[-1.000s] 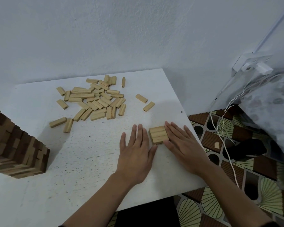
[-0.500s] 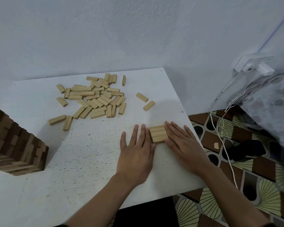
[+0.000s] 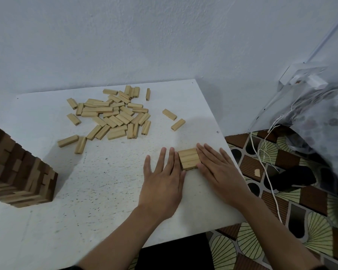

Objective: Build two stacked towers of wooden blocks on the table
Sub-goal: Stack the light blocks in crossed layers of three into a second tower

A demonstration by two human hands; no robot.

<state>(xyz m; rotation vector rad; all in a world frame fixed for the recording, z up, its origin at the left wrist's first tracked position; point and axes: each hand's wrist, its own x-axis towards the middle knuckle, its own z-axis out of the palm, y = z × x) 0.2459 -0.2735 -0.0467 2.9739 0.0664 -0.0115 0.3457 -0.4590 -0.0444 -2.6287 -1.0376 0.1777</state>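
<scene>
Three pale wooden blocks lie side by side as a flat row of blocks (image 3: 189,158) near the table's right edge. My left hand (image 3: 164,180) lies flat on the table with straight fingers touching the row's left side. My right hand (image 3: 217,172) lies flat too, its straight fingers pressed against the row's right side. A tall tower of darker blocks (image 3: 18,172) stands at the left edge of the view, its top cut off. A loose pile of blocks (image 3: 113,114) is spread across the far part of the white table (image 3: 98,191).
Two single blocks (image 3: 174,119) lie between the pile and the row. The table's right edge runs close to my right hand; beyond it are a patterned floor (image 3: 281,230), white cables (image 3: 265,162), a dark object and a plastic-covered bundle. A wall stands behind the table.
Both hands have closed in slightly against the row of three blocks, squaring it up. The view has shifted a little; nothing else moved.
</scene>
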